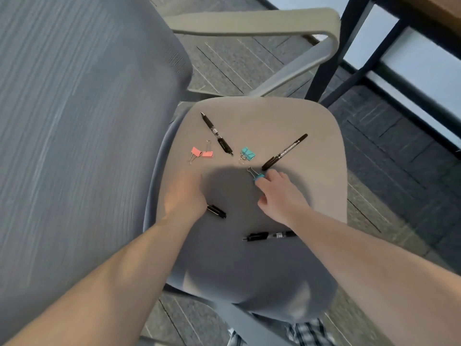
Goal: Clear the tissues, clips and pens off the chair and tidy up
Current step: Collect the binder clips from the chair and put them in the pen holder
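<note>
A grey chair seat carries pens and binder clips. My right hand pinches a teal binder clip at its fingertips, the wire handles pointing up-left. My left hand is closed over a black pen whose end sticks out to the right. Two pink clips lie touching each other at the left. Another teal clip sits mid-seat. A black pen lies at the back, a black marker at the right, and one more pen partly under my right forearm. No tissues are visible.
The chair's mesh backrest fills the left side. A grey armrest arches over the back of the seat. A dark table leg and wooden tabletop stand at the upper right. Grey carpet tiles surround the chair.
</note>
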`<move>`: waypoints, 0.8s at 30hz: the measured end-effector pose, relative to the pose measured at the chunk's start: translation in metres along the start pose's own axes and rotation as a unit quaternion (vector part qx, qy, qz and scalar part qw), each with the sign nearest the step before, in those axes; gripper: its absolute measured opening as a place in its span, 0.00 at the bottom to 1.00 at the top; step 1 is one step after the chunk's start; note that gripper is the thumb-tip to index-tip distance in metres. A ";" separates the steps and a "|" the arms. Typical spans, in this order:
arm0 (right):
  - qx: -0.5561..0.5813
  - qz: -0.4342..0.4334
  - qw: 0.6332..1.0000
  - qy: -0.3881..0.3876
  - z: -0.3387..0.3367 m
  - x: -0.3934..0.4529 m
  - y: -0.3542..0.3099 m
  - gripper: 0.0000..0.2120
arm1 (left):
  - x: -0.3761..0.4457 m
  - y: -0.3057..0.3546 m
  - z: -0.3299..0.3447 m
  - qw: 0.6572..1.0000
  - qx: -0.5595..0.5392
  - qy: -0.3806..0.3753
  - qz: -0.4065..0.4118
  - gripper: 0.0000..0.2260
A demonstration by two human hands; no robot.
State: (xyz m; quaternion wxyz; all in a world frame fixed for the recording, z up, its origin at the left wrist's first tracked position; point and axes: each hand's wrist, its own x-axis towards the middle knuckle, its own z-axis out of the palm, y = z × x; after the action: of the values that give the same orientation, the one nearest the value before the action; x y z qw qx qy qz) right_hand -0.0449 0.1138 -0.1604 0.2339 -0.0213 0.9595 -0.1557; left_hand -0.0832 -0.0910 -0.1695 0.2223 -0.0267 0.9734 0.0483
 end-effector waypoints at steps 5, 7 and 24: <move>0.071 0.054 0.995 0.053 -0.011 0.012 -0.019 0.10 | 0.008 -0.002 0.004 1.000 0.000 0.002 0.019 0.14; 0.074 0.076 0.992 0.071 -0.012 0.017 -0.023 0.10 | 0.011 -0.002 0.005 1.000 -0.017 -0.002 0.015 0.14; 0.036 0.130 0.990 0.045 0.020 0.037 -0.033 0.08 | 0.026 -0.006 0.009 0.997 0.043 0.004 0.061 0.16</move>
State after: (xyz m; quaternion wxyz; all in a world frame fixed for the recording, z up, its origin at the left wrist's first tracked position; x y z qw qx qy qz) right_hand -0.0692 0.0719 -0.1833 0.2097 0.1193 0.9573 -0.1592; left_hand -0.1019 -0.0966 -0.1894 0.2163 0.0421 0.9752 0.0202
